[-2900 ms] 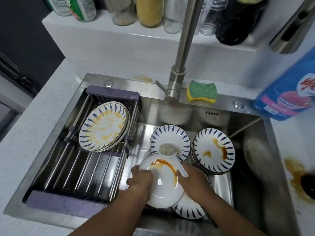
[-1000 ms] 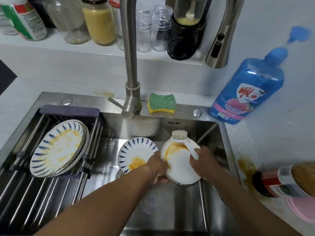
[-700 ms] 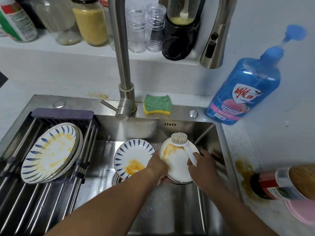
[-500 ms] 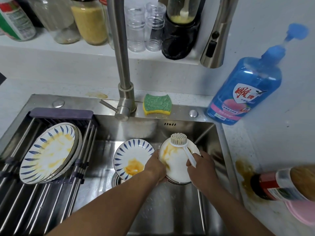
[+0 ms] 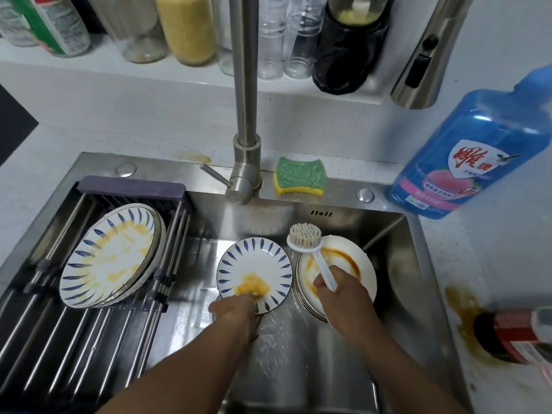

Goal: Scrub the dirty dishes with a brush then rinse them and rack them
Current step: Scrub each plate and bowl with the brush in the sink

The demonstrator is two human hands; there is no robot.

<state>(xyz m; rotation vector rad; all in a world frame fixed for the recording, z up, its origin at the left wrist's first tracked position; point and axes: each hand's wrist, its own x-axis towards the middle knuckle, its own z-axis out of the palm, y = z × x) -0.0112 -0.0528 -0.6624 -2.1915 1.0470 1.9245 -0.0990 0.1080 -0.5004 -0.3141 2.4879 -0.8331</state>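
Head | left hand (image 5: pixel 236 313) grips striped plate (image 5: pixel 254 262) | right hand (image 5: pixel 343 297) grips brush (image 5: pixel 317 257)

Right hand (image 5: pixel 346 300) holds brush (image 5: pixel 305 237); left hand (image 5: pixel 236 315) seemingly grips plate (image 5: pixel 254 262).

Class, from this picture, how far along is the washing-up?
Done: nothing looks clean. In hand: the right hand holds the brush over the stained white plate; the left hand grips the patterned plate. Left: both, plus the yellow-smeared plates on the rack, need scrubbing, rinsing, racking.
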